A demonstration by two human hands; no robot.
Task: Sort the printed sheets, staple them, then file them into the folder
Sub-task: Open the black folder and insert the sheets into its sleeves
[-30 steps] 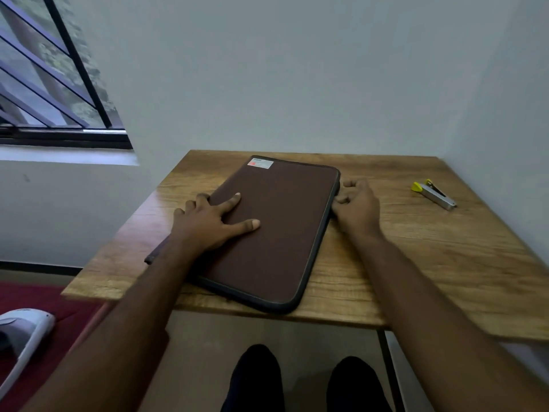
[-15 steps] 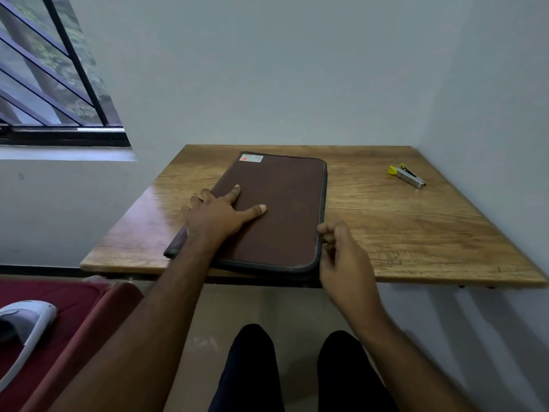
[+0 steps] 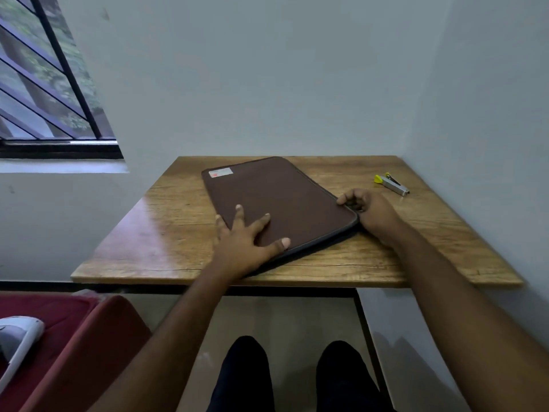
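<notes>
Here, a flat brown fabric folder [image 3: 279,200] with rounded, dark-piped corners lies askew at frame centre on a wood-grain table [image 3: 416,248]. Left hand [image 3: 246,239] presses it, fingers spread straight; right hand [image 3: 367,208] curls its fingers on the right edge.

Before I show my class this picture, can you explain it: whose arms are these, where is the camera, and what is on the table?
The camera sits on a person's head, looking down at their own arms. The left hand presses flat on a brown zipped folder lying on the wooden table. The right hand curls its fingers round the folder's right edge near a corner, perhaps at the zip. A small stapler with a yellow end lies apart, far right. No printed sheets show.
</notes>
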